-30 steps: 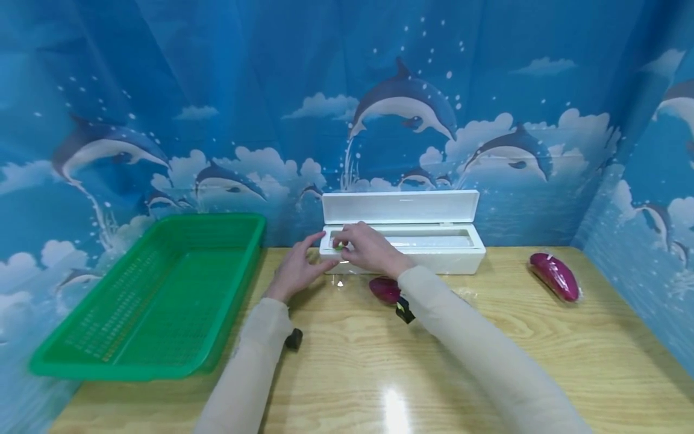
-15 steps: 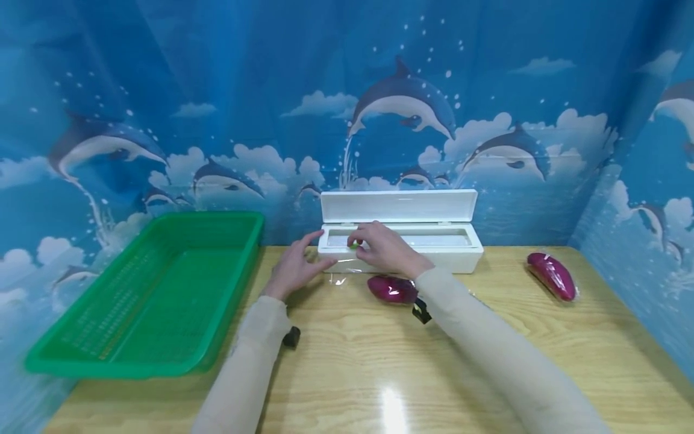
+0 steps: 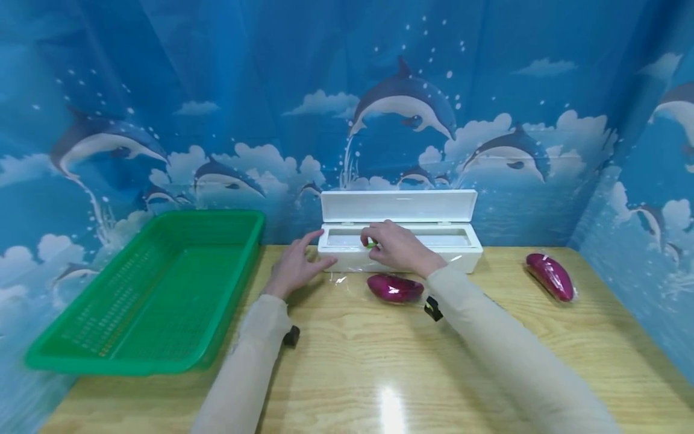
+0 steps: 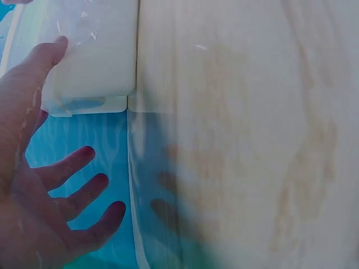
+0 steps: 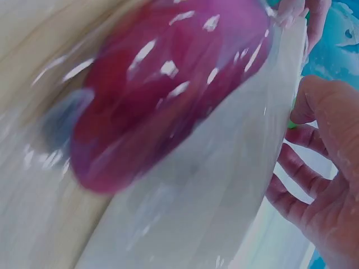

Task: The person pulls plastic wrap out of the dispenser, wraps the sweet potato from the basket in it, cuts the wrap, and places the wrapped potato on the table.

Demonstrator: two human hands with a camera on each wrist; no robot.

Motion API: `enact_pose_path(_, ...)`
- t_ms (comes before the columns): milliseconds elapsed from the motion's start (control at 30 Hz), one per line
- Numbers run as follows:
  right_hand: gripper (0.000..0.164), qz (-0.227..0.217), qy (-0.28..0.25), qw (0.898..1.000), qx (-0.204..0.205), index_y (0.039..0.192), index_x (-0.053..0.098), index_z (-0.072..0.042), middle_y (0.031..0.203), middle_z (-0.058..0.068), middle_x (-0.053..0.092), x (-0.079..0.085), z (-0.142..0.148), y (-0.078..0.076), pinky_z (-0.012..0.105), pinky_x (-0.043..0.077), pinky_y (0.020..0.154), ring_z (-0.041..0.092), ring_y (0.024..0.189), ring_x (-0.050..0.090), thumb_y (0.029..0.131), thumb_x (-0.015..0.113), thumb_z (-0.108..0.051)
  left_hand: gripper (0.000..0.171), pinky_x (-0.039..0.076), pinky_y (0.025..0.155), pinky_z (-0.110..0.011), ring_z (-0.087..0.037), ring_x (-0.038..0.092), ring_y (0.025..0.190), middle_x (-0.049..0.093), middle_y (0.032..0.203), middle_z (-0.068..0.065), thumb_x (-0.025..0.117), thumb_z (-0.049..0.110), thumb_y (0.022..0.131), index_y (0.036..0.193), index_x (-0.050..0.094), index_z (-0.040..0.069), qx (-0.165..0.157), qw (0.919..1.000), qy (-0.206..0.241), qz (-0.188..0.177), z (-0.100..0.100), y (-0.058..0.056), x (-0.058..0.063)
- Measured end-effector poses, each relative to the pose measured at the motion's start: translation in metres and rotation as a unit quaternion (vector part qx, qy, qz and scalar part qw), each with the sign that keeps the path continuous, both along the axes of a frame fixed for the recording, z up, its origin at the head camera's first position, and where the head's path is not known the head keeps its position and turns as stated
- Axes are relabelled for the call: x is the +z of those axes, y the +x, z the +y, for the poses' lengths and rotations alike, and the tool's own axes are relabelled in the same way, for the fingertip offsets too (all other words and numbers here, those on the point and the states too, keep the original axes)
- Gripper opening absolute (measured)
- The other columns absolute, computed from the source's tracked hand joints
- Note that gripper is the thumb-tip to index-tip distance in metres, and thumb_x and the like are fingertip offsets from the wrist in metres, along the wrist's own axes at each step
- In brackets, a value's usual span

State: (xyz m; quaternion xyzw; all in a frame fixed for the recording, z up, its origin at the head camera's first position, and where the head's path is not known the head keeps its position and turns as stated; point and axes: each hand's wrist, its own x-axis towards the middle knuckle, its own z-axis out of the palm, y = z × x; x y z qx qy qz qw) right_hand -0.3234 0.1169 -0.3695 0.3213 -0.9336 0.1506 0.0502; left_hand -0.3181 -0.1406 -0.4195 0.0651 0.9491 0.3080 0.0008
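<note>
A long white cling film dispenser [image 3: 401, 259] stands against the back with its lid [image 3: 398, 207] raised. My left hand [image 3: 295, 268] rests at its left end, index finger at the top corner and thumb pressing the front. The other fingers spread loosely beside it in the left wrist view. My right hand [image 3: 401, 247] pinches a small green slide cutter [image 3: 372, 244] at the dispenser's front edge, left of the middle. Clear film [image 3: 344, 280] hangs from the front onto the table. On the film, below my right hand, lies a purple eggplant-like vegetable [image 3: 394, 289].
A second purple vegetable [image 3: 550, 277], wrapped in clear film, lies at the right. To the left, a large green plastic basket [image 3: 203, 346] sits on the wooden table [image 3: 347, 355]. A blue dolphin-print curtain [image 3: 303, 72] hangs close behind the dispenser.
My right hand has slid rightward along the dispenser's front edge with the green slide cutter, uncovering more of the near vegetable in the head view. The left hand has stayed put.
</note>
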Motion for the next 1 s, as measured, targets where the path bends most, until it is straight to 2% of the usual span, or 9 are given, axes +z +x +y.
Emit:
enact_pose_path(133, 0.022, 0.004, 0.004, 1.000, -0.002, 0.106, 0.069, -0.014, 0.104, 0.003, 0.069, 0.002, 0.014, 0.002, 0.040, 0.052, 0.085, 0.022, 0.091, 0.057, 0.086, 0.064, -0.004, 0.084, 0.041, 0.109, -0.071, -0.044, 0.045, 0.143, 0.042, 0.159, -0.017, 0.062, 0.073, 0.087, 0.158, 0.032, 0.041, -0.007, 0.9985, -0.044, 0.031, 0.000, 0.001, 0.000)
enact_pose_path(300, 0.022, 0.016, 0.011, 1.000, 0.000, 0.103, 0.068, -0.012, 0.099, 0.002, 0.067, 0.004, 0.033, 0.005, 0.040, 0.047, 0.082, 0.020, 0.081, 0.051, 0.085, 0.060, -0.001, 0.083, 0.039, 0.105, -0.076, -0.048, 0.046, 0.138, 0.044, 0.157, -0.019, 0.058, 0.075, 0.088, 0.158, 0.035, 0.037, -0.003, 0.9913, -0.107, 0.076, 0.003, 0.002, 0.000)
enact_pose_path(533, 0.019, 0.013, -0.003, 1.000, -0.003, 0.102, 0.069, -0.012, 0.096, 0.002, 0.068, 0.003, 0.048, 0.010, 0.036, 0.050, 0.077, 0.017, 0.081, 0.055, 0.086, 0.064, -0.002, 0.082, 0.038, 0.105, -0.078, -0.051, 0.044, 0.139, 0.039, 0.161, -0.019, 0.056, 0.072, 0.091, 0.159, 0.035, 0.031, 0.000, 0.9821, -0.163, 0.094, 0.009, 0.007, 0.004)
enact_pose_path(633, 0.019, 0.011, -0.011, 1.000, -0.003, 0.103, 0.069, -0.012, 0.096, 0.002, 0.069, 0.001, 0.048, 0.010, 0.034, 0.051, 0.074, 0.016, 0.082, 0.057, 0.087, 0.064, -0.002, 0.081, 0.039, 0.106, -0.076, -0.050, 0.043, 0.141, 0.032, 0.165, -0.017, 0.056, 0.067, 0.094, 0.161, 0.030, 0.030, -0.016, 0.9800, -0.168, 0.105, 0.010, 0.008, 0.006)
enact_pose_path(733, 0.020, 0.013, -0.013, 1.000, 0.000, 0.103, 0.069, -0.013, 0.096, 0.002, 0.069, -0.001, 0.048, 0.010, 0.033, 0.051, 0.074, 0.015, 0.081, 0.058, 0.087, 0.064, -0.002, 0.075, 0.039, 0.107, -0.075, -0.049, 0.041, 0.143, 0.028, 0.168, -0.014, 0.060, 0.057, 0.097, 0.161, 0.029, 0.032, -0.047, 0.9781, -0.157, 0.128, 0.011, 0.009, 0.006)
enact_pose_path(867, 0.020, 0.013, -0.014, 1.000, 0.004, 0.104, 0.070, -0.013, 0.097, 0.002, 0.070, -0.001, 0.048, 0.010, 0.035, 0.053, 0.077, 0.015, 0.083, 0.059, 0.087, 0.065, -0.002, 0.062, 0.038, 0.109, -0.074, -0.046, 0.042, 0.143, 0.034, 0.166, -0.010, 0.065, 0.041, 0.099, 0.155, 0.041, 0.033, -0.096, 0.9715, -0.145, 0.161, 0.014, 0.010, 0.007)
enact_pose_path(1000, 0.021, 0.010, -0.008, 1.000, 0.001, 0.106, 0.070, -0.012, 0.099, 0.002, 0.071, 0.002, 0.049, 0.010, 0.036, 0.056, 0.082, 0.017, 0.087, 0.063, 0.087, 0.066, -0.002, 0.048, 0.043, 0.106, -0.071, -0.043, 0.045, 0.140, 0.040, 0.162, -0.008, 0.062, 0.037, 0.100, 0.147, 0.051, 0.032, -0.113, 0.9644, -0.167, 0.172, 0.017, 0.009, 0.008)
